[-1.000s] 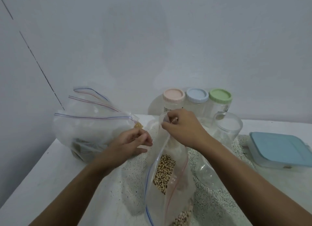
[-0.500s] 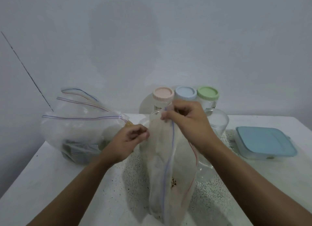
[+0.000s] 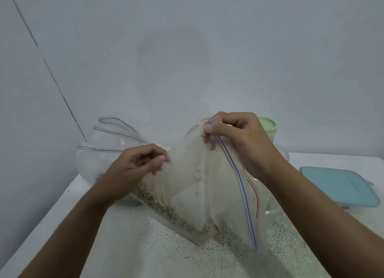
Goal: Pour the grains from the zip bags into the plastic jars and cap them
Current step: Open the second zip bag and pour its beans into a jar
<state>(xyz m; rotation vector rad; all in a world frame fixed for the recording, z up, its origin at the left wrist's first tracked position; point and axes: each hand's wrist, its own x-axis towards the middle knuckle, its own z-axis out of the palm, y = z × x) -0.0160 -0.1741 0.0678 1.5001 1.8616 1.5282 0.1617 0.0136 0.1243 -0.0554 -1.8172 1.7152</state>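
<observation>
A clear zip bag (image 3: 193,186) with blue and red seal lines hangs lifted over the table between both hands. Pale grains (image 3: 166,210) lie along its lower edge. My left hand (image 3: 137,165) pinches the bag's left corner. My right hand (image 3: 239,138) pinches the bag's top corner at the seal, higher up. Behind my right hand stands a jar with a green lid (image 3: 267,125); other jars are mostly hidden by the bag and hand. A clear open jar (image 3: 270,211) shows faintly through the bag at the right.
Several more clear zip bags (image 3: 99,159) are heaped at the back left by the wall. A flat container with a blue lid (image 3: 336,186) lies at the right. The white table (image 3: 145,246) is speckled with dark specks near the front.
Both hands have lifted and turned the bag from upright to slanted, so the grains slid toward its lower left edge. The camera has moved closer.
</observation>
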